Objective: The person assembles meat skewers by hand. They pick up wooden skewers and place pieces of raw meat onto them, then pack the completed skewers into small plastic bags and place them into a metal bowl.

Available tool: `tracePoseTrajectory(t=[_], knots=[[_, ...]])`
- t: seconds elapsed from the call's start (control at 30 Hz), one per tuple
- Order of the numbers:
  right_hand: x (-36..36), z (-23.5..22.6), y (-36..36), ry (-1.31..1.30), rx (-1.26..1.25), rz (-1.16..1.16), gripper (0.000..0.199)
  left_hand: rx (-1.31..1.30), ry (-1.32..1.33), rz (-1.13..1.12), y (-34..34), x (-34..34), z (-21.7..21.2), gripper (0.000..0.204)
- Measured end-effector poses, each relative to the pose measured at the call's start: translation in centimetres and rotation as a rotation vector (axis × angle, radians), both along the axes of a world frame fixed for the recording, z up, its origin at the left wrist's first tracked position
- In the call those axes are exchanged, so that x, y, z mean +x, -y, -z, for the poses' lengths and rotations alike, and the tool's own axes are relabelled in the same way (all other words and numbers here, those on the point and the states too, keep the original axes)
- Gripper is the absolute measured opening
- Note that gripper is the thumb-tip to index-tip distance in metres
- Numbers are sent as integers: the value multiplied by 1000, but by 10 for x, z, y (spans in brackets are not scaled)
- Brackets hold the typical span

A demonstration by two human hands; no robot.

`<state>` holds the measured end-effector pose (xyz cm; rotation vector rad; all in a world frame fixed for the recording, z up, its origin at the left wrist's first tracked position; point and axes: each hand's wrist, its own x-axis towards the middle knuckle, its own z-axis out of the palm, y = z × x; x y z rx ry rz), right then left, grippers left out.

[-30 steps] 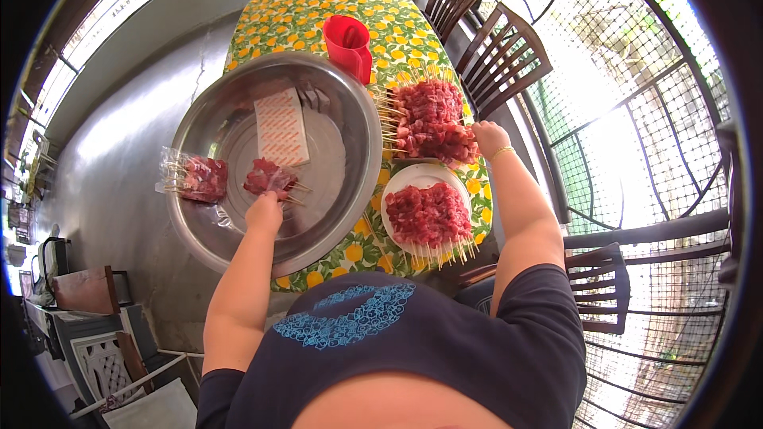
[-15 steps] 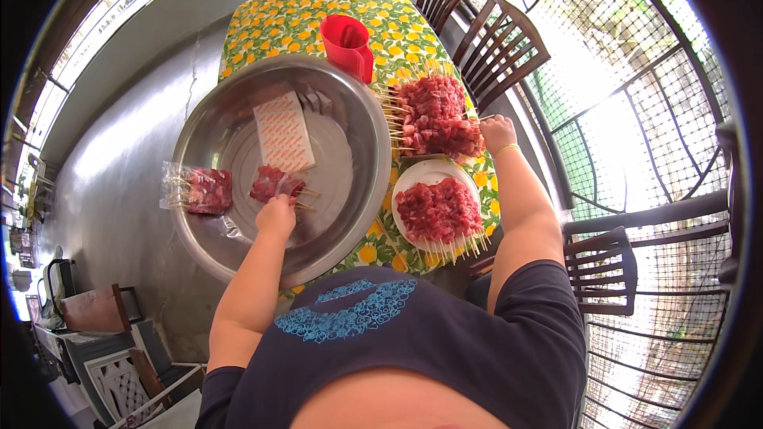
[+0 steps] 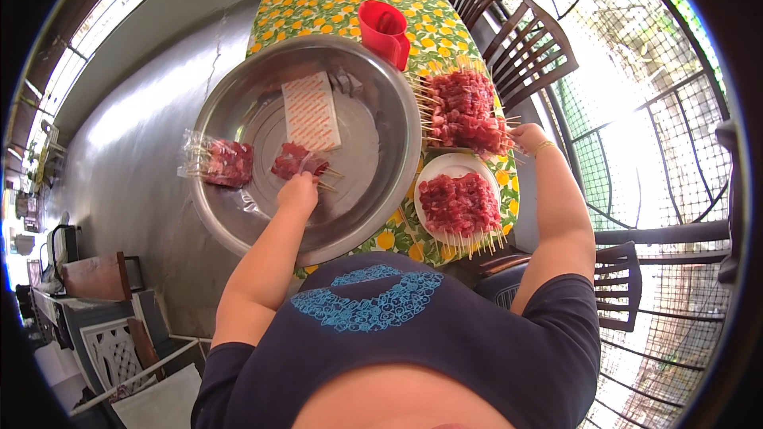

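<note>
My left hand (image 3: 299, 192) is closed on a clear plastic bag (image 3: 300, 160) with a few raw meat skewers in it, inside the wide metal basin (image 3: 208, 123). The stick ends point right, past my fingers. My right hand (image 3: 531, 140) pinches the stick ends of meat skewers at the right side of a tall pile (image 3: 465, 111). In front of that pile, a white plate (image 3: 422, 177) bears more raw meat skewers (image 3: 459, 205), their sticks toward me. A filled bag of skewers (image 3: 229, 163) lies on the basin's left side.
A pack of plastic bags (image 3: 311, 111) with orange print lies in the basin. Behind the basin stands a red pitcher (image 3: 383, 32) on the lemon-patterned tablecloth (image 3: 318, 4). Wooden chairs (image 3: 531, 52) line the table's right side, beside a mesh-covered window grille (image 3: 628, 127).
The whole view has shifted, so the table sits further right in it. My right hand stays at the right side of the pile, now with several stick ends showing by its fingers.
</note>
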<state>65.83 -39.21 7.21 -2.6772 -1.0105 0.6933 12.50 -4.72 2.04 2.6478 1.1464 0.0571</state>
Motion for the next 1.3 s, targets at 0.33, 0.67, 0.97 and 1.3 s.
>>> tracePoseTrajectory(t=[0.33, 0.67, 0.97, 1.3], knots=[[-23, -12, 1, -428, -84, 224, 12, 29, -45, 5, -2, 8, -3, 23], [-122, -120, 27, -796, 395, 624, 20, 58, 29, 47, -11, 2, 4, 22], [-260, -116, -112, -1030, 182, 181, 16, -115, 5, 52, -21, 3, -18, 20], [-297, -3, -249, -1077, -220, 214, 17, -119, 58, 51, -25, -7, -22, 19]])
